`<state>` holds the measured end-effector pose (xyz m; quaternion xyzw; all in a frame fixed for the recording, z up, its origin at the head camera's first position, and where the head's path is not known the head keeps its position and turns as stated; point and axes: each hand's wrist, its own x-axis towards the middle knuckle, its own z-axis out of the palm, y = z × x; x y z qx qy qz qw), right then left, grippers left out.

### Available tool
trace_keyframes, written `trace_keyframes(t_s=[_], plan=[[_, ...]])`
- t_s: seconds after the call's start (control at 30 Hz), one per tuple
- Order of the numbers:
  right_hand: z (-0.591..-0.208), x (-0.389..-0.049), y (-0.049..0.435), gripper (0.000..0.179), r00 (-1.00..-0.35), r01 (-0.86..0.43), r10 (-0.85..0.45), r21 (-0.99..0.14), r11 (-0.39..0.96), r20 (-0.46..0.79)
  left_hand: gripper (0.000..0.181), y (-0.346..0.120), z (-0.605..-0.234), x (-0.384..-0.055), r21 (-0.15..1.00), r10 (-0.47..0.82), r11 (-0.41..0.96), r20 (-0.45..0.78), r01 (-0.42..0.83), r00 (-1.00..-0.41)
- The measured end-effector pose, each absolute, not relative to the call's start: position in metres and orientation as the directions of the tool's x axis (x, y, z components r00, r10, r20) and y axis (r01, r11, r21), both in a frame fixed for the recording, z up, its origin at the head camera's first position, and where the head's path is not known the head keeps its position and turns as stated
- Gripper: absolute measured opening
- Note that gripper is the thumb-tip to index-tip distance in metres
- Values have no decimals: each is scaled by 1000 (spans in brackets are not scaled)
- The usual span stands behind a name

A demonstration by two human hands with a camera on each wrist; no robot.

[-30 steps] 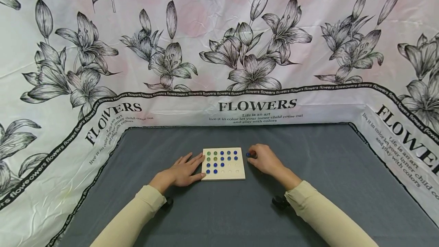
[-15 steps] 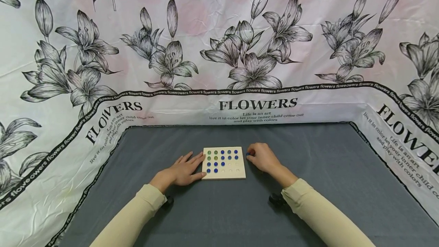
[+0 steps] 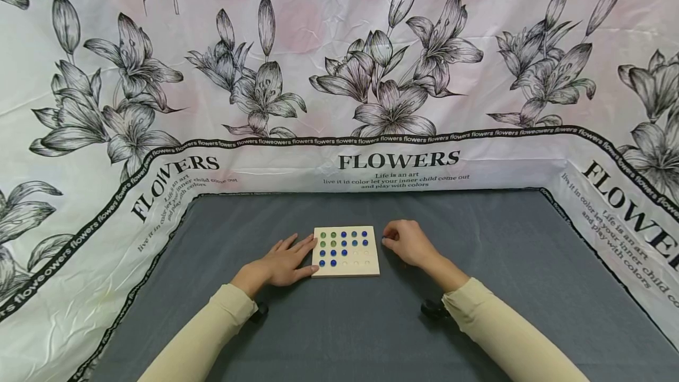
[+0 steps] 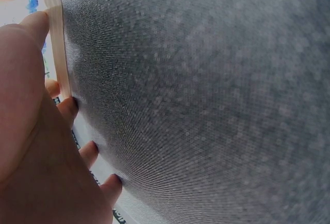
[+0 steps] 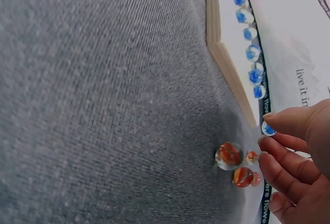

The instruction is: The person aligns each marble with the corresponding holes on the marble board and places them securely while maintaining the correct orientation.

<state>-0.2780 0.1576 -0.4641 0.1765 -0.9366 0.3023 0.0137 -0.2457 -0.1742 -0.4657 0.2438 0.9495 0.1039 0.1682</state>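
A pale wooden board [image 3: 366, 271] with rows of round hollows lies on the grey cloth. Green and blue marbles fill its upper rows and part of the lower ones; several hollows at the lower right hold none. My left hand [image 3: 283, 264] lies spread at the board's left side, thumb and index fingertip on its edge. Just off the right edge, my right hand [image 3: 411, 244] pinches a blue marble [image 5: 268, 127] between thumb and fingers. From the head view that marble is mostly hidden. Below these fingers in the right wrist view, several orange marbles [image 5: 229, 155] rest on the cloth.
Grey cloth [image 3: 339, 323] covers the table around the board. Behind it rises a white floral-printed sheet [image 3: 297, 105], whose lettered border [image 3: 398, 161] runs along the table's back and sides. A small black object [image 3: 434, 309] shows under the right sleeve.
The right hand stays beside the board, its fingers shifting slightly, and the blue marble shows less between them. The left hand and board hold their places; the head view has shifted slightly.
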Motion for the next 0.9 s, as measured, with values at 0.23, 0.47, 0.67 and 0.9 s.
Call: trace_keyframes(t_s=[0.23,0.47,0.67,0.9], plan=[[-458,-269,157,11,-928,-357,-345,-591,723,140,74,-174,-463,-245,276,493,863,-272,424,-827],[-456,-261,152,11,-920,-373,-363,-608,701,147,74,-173,-463,-245,276,490,864,-272,421,-828],[-455,-256,146,9,-901,-409,-403,-633,657,163,73,-173,-463,-246,279,491,863,-271,420,-828],[-456,-252,138,6,-876,-448,-449,-650,614,179,73,-173,-461,-245,284,492,862,-275,419,-826]])
